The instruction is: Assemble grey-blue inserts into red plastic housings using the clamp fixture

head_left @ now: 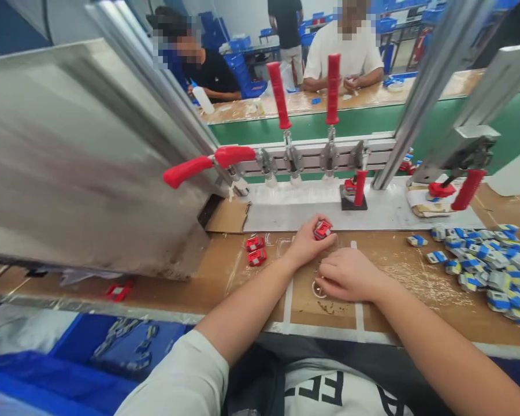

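My left hand (pixel 307 242) is closed round a small red part (pixel 322 229), held just above the brown worktop near the white fixture plate (pixel 385 211). My right hand (pixel 350 274) rests knuckles-up on the worktop beside it, fingers curled over a small ring (pixel 317 289) whose edge shows under them. Two more red parts (pixel 255 250) lie on the worktop left of my left hand. A fixture with a row of red-handled toggle clamps (pixel 305 124) stands behind the plate; one clamp holds a red part (pixel 352 186) on the plate.
A heap of several blue-and-grey parts (pixel 491 263) covers the worktop at the right. A large tilted metal panel (pixel 78 167) fills the left. A blue bin (pixel 112 346) sits low at the left. Two seated people and one standing work at the far bench (pixel 294 104).
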`<state>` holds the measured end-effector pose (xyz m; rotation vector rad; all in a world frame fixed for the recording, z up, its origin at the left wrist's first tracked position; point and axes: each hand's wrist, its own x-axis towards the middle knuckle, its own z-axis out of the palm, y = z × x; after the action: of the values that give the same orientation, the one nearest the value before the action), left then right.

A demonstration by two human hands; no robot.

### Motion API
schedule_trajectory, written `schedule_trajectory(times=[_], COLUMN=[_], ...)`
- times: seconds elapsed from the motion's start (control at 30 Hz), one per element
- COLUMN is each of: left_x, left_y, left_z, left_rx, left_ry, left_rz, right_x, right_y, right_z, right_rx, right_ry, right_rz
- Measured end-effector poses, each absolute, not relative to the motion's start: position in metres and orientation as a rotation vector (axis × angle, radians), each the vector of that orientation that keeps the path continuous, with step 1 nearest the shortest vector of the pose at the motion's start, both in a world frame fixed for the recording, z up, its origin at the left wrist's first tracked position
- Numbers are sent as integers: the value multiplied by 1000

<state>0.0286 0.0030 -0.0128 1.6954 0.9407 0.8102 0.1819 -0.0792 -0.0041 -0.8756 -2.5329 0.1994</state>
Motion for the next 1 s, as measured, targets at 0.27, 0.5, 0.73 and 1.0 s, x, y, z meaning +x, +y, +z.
schedule_trajectory(times=[0.27, 0.5, 0.73, 1.0], left_x=[25, 23, 22, 25], left_y=[1, 2, 0, -2], left_z=[-10, -9, -6, 2], left_rx=[1738, 1785, 1843, 1921], left_ry=[934, 947, 931, 945], left_rz=[766, 752, 674, 487], right_x=[186, 187, 198, 207], right_y=[-77, -76, -74, -67], right_z=[-11, -10, -6, -9], right_rx=[-805, -778, -823, -1274], right_ry=[-2383, -2168, -1918, -1349], right_rz=[660, 774, 739, 575])
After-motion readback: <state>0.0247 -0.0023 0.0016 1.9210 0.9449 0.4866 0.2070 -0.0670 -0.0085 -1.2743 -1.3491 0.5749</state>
